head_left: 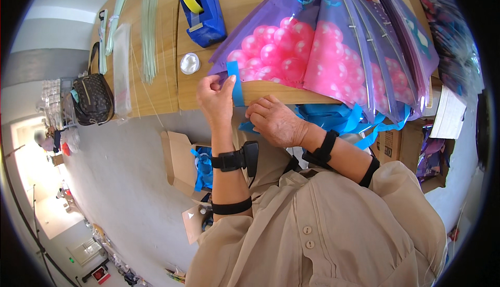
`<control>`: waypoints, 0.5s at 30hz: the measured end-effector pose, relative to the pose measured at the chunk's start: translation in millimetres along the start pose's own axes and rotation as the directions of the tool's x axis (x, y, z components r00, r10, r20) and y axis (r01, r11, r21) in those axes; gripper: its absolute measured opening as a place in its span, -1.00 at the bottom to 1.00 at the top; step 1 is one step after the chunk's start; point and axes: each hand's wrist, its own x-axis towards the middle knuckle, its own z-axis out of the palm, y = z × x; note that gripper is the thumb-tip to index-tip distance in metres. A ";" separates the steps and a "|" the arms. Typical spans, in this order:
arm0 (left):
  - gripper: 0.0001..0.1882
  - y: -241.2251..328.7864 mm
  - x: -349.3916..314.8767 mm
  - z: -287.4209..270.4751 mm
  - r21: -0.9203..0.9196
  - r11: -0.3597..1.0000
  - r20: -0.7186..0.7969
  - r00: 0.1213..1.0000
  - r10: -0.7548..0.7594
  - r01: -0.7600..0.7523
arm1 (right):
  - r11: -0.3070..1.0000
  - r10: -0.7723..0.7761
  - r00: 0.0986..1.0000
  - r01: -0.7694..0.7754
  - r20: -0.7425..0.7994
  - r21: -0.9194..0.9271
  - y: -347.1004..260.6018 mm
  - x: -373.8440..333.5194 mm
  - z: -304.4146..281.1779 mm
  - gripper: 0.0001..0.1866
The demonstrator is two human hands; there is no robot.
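My left hand (216,99) pinches a flat blue strip (235,81) between thumb and fingers. The strip stands against the lower left corner of a purple plastic umbrella canopy (271,53) printed with pink balls, and runs down over the table's near edge. Just right of it, my right hand (278,120) is closed with curled fingers at that edge; its fingers hide whatever they hold. More blue strips (333,118) hang in a loose bundle beside and under this hand. Thin ribs (359,42) cross the canopy's folded right part.
On the wooden table (161,32) are a blue tape dispenser (208,16), a small white round container (190,64) and thin pale rods (149,32). A brown handbag (92,98) is at the left end. Below stand cardboard boxes (177,162); plastic-wrapped goods (450,37) lie far right.
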 end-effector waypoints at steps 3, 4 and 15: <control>-0.74 -2.2 3.5 4.3 0.110 0.993 0.105 0.994 0.026 -0.038 | 0.998 0.050 0.994 -0.053 0.095 0.026 -3.4 0.4 -1.3 -0.67; -0.78 -2.3 5.6 3.6 0.073 0.997 0.160 0.986 -0.041 0.029 | 0.998 0.050 0.993 -0.054 0.105 0.034 -5.0 0.5 -1.9 -0.66; -0.91 8.9 -1.0 -1.5 -0.081 0.983 0.073 0.983 0.169 -0.163 | 1.000 0.023 0.994 -0.023 0.110 -0.004 -8.1 -1.7 3.1 -0.70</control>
